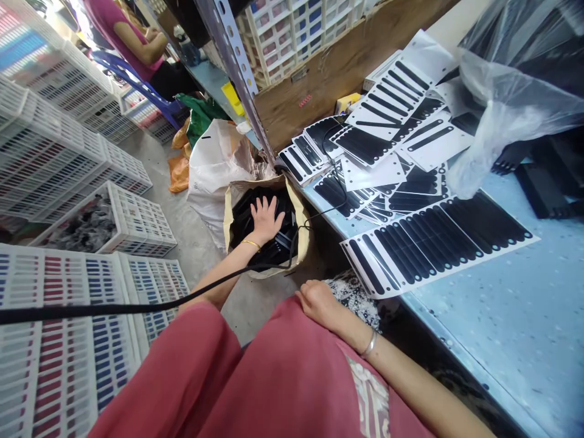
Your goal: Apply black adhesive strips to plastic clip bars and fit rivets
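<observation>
My left hand (267,220), with a yellow bangle at the wrist, lies with fingers spread on black plastic pieces (244,213) inside an open tan bag (302,228). It presses on the pieces without gripping any. My right hand (322,302) rests on my red-clad knee, its fingers curled into a loose fist with nothing seen in it. On the blue table (511,310) to the right lie sheets of black adhesive strips (433,243), a long one overhanging the near edge. A black cable (159,306) crosses in front of my left forearm and over the bag.
Stacked white plastic crates (55,328) line the left side. A white sack (216,167) stands behind the bag. A metal post (232,55) rises at the table's corner. Clear plastic wrap (506,121) covers black parts at right. Another person (132,42) sits at the back.
</observation>
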The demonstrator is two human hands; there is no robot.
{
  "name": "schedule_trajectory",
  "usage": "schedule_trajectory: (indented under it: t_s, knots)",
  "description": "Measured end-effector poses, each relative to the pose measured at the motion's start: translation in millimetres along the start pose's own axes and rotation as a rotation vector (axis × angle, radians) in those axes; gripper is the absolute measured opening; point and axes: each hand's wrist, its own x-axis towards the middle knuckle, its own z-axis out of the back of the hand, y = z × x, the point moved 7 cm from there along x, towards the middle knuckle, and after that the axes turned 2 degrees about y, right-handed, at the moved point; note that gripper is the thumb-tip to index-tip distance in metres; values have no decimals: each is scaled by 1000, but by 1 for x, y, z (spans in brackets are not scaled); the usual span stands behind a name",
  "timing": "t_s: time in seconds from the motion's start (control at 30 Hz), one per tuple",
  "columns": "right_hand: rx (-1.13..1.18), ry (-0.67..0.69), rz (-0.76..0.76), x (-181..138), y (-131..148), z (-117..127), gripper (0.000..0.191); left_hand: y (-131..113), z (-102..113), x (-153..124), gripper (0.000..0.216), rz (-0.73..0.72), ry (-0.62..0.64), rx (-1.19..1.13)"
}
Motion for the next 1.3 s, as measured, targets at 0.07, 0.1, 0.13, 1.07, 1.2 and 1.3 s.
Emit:
schedule_trajectory:
  t_s: [0.07, 0.1, 0.13, 1.07, 1.2, 1.3]
  knots:
    - [15, -8, -5, -3, -6, -1, 27, 9, 11, -9, 59, 4, -4, -52]
    - [23, -18, -13, -5, -10, -1, 27, 17, 18, -15, 57, 16, -11, -71]
    - [29, -27, -25, -7, -13, -2, 28, 26, 24, -22, 56, 30, -21, -79]
    - [161, -415, -154, -144, -42, 83, 28, -53, 4, -105, 58, -237, 183, 259]
    - [155, -569, -287, -191, -90, 114, 33, -52, 29, -107, 63, -290, 81, 48]
    - [32, -645, -493, -225, -146, 128, 32, -75, 52, -124, 53, -445, 48, -144]
